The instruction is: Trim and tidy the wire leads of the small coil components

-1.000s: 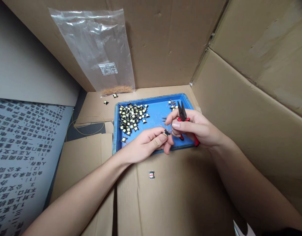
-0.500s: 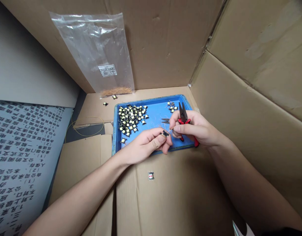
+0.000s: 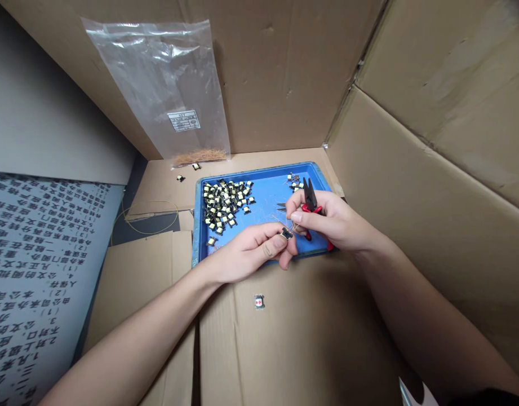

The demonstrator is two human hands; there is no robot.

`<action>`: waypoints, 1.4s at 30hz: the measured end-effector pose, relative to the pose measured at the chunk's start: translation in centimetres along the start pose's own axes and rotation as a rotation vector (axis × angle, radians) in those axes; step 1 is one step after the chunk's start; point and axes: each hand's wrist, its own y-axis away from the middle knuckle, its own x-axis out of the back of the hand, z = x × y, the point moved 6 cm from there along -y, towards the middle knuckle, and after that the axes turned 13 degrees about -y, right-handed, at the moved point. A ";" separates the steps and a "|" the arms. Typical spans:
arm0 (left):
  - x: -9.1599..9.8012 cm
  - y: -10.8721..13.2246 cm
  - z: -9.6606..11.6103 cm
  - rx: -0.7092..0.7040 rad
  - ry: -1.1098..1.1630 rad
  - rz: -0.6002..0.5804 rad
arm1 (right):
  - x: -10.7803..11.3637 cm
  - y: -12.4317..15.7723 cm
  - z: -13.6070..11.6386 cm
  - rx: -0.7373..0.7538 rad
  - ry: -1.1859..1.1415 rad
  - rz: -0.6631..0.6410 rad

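Note:
Between thumb and fingers, my left hand (image 3: 261, 246) pinches a small black transformer (image 3: 287, 233) with thin wire ends, above the front of the blue tray (image 3: 265, 192). My right hand (image 3: 327, 220) is close beside it on the right. Red-handled pliers (image 3: 310, 197) are tucked in that hand, jaws pointing up and away. Its thumb and forefinger are pinched together at the fine wires next to the transformer; I cannot tell which wire they grip. Many similar yellow-topped transformers (image 3: 225, 203) lie heaped in the tray's left half.
A few transformers with wires (image 3: 295, 180) lie in the tray's back right corner, with scissor-like tips (image 3: 281, 206) nearer the middle. Behind stands a clear bag (image 3: 191, 90) of orange wire pieces. One transformer with a red mark (image 3: 259, 302) lies on the cardboard in front. Cardboard walls (image 3: 432, 169) enclose the space.
My right hand, with the pliers, has shifted slightly left and closer to the transformer. The transformer in my left hand has tilted and moved a little; both hands keep their hold.

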 end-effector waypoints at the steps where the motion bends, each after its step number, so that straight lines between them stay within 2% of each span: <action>1: 0.0 0.0 0.0 0.005 -0.001 -0.004 | 0.0 0.0 0.0 0.004 0.005 -0.007; 7: 0.1 0.0 0.2 -0.029 0.016 -0.001 | 0.5 0.1 0.6 -0.045 -0.157 0.013; 12: 0.1 0.1 0.1 -0.023 0.026 -0.001 | 0.6 0.3 -0.3 0.051 0.001 -0.048; 18: 0.0 0.2 0.0 -0.003 0.056 -0.015 | 0.3 0.1 -0.3 0.086 0.008 -0.071; 25: -0.4 0.3 0.0 -0.002 0.097 -0.106 | -0.5 0.1 -0.7 0.174 0.031 -0.137; 28: -0.5 0.3 0.0 -0.004 0.095 -0.138 | -0.6 0.0 -0.6 0.186 0.046 -0.140; 30: -0.5 0.3 0.0 0.001 0.097 -0.153 | -0.2 -0.2 -0.5 0.191 0.071 -0.084; 32: -0.5 0.3 0.0 -0.003 0.102 -0.139 | 0.6 -0.4 -0.3 0.176 0.082 0.010; 34: -0.3 0.3 0.1 -0.012 0.106 -0.099 | 1.1 -0.4 0.2 0.111 0.035 0.048; 37: -0.1 0.2 0.0 -0.018 0.097 -0.040 | 1.0 -0.1 0.4 0.033 -0.072 -0.026; 42: 0.1 0.2 0.0 -0.020 0.087 -0.003 | 0.1 0.6 -0.5 0.059 0.003 -0.126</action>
